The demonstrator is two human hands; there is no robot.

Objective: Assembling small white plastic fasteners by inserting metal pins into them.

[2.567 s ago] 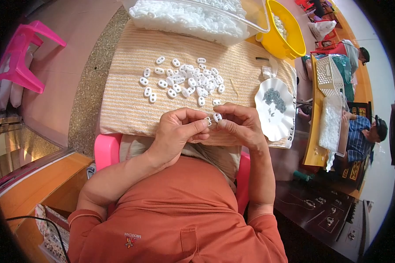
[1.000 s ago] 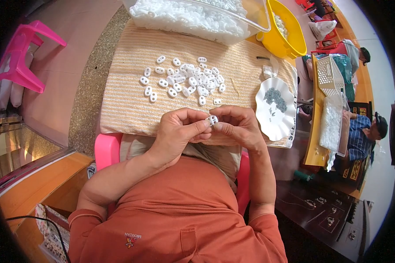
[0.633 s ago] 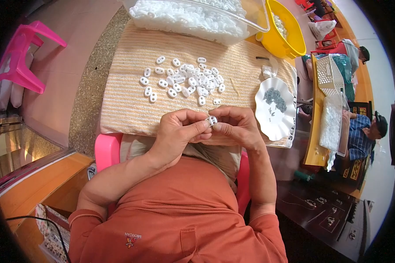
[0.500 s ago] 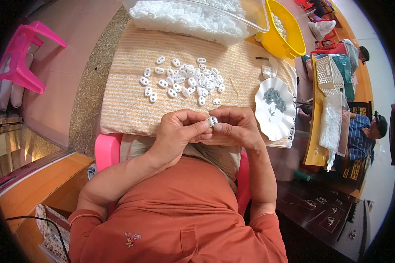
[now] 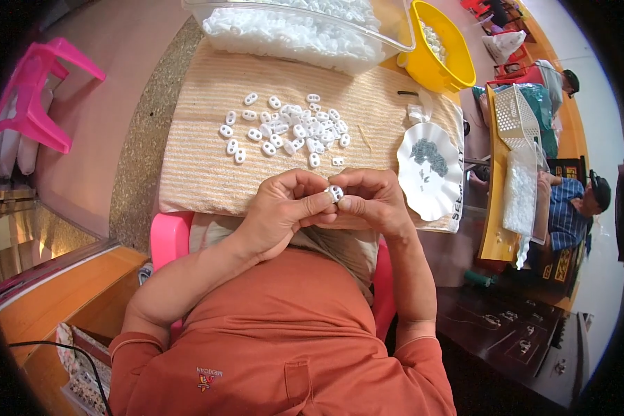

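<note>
Between my two hands is a small white two-hole plastic cord lock, its dark holes facing up. My left hand pinches one side of it between thumb and fingers. On the other side, my right hand grips it the same way. Just beyond my hands, a loose pile of similar white cord locks lies on a striped towel. To the right, a white wavy-edged plate carries a heap of tiny grey-green pieces, too small to make out.
A clear plastic bin full of white parts stands at the far edge, beside a yellow basin holding pale pieces. A thin tan strip lies on the towel. Pink stool at left; another person sits at right.
Both hands keep their pinch on the cord lock, which appears slightly turned so its holes show more. The table's things sit a little further left in view.
</note>
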